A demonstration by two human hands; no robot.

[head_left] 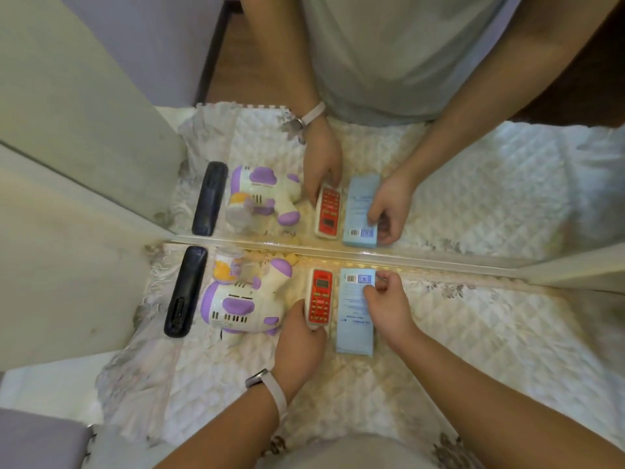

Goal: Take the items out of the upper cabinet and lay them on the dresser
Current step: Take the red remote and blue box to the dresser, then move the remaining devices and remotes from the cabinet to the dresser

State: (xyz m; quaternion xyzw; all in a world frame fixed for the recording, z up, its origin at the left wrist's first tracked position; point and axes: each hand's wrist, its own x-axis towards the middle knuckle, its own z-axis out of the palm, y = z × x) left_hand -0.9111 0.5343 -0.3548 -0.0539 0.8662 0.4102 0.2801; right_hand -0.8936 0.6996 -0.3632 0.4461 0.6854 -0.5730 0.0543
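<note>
On the dresser's quilted white cover (473, 340), a red-faced remote (319, 296) lies flat, and my left hand (299, 343) grips its near end. Right beside it lies a light blue box (355, 313); my right hand (389, 306) pinches its far right edge near the barcode. Further left lie a purple-and-white cow toy (236, 306) with a small orange-and-white cup (228, 267) at its head, and a black remote (186, 292). All of them rest against a mirror that repeats them above.
The mirror's base strip (338, 253) runs across the dresser just behind the items. A pale cabinet side panel (61, 265) stands at the left. The quilted cover stretches to the right and toward me. A grey surface (37, 438) sits at the bottom left.
</note>
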